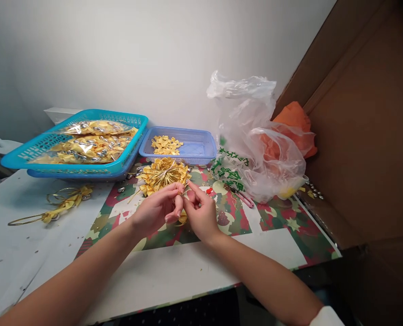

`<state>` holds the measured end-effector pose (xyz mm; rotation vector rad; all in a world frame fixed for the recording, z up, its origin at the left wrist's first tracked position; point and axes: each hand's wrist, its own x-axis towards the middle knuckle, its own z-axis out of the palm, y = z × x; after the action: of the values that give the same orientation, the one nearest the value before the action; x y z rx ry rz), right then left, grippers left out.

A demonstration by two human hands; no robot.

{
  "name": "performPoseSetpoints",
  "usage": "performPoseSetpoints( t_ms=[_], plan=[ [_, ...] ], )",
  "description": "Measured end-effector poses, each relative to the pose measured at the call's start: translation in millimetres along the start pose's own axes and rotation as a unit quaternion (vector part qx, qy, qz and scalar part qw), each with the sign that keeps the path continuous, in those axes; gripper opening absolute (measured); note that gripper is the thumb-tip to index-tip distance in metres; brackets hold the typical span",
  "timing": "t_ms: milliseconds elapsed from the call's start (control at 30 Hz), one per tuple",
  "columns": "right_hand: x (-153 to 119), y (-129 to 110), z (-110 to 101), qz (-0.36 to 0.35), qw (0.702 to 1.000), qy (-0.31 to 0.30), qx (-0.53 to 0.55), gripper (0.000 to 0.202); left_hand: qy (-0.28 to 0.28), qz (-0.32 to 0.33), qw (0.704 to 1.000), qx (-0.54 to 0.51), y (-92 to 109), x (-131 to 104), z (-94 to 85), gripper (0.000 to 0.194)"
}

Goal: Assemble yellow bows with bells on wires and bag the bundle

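Right at the centre of our dial we have a thin gold cord [187, 186], pinched up between two sets of fingertips. Our left hand [158, 208] has thumb and forefinger closed on it, the other fingers loosely curled; our right hand [201, 215] meets it there, thumb and forefinger nipped together too. Just below the fingers, a scrap of yellow ribbon [182, 219] peeks out, and we can't tell whether it joins the cord.

Close by at eleven o'clock, here's a fanned bundle [165, 175] of yellow bows and gold strands. At three, we spot a small red piece [208, 191], then a pink-handled tool [247, 200] beyond it, all on a patterned sheet [235, 222].

Farther out at twelve sits a periwinkle basket [177, 158] with yellow pieces [166, 145] on its left side; at ten, a teal basket [68, 167] carries bagged ribbons [89, 147]. At nine we see a looped ribbon piece [65, 204]; at two, a crumpled clear bag [242, 122] against an orange one [291, 115].
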<state>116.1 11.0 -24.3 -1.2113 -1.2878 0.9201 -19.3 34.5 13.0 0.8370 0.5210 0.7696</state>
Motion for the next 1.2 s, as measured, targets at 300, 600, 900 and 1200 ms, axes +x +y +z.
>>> performPoseSetpoints(
  t_ms=[300,600,900,1200],
  plan=[
    [14.2,-1.0,-6.7,-0.031,0.997,-0.074,0.0,0.028,-0.014,-0.058,0.998,-0.019,1.7,-0.2,-4.6,0.013],
    [24.7,-21.6,-29.1,-0.015,0.993,-0.106,0.046,0.018,0.011,-0.028,1.0,0.005,11.3,-0.7,-8.8,0.008],
    [31.1,-34.1,-50.3,-0.054,0.99,-0.128,-0.026,0.015,0.102,0.014,0.988,0.113,5.3,4.0,-3.3,0.03],
    [35.5,-35.9,-63.4,-0.037,0.972,-0.217,-0.079,0.018,0.156,0.102,0.944,0.271,5.3,-1.2,4.8,0.038]
  ],
)
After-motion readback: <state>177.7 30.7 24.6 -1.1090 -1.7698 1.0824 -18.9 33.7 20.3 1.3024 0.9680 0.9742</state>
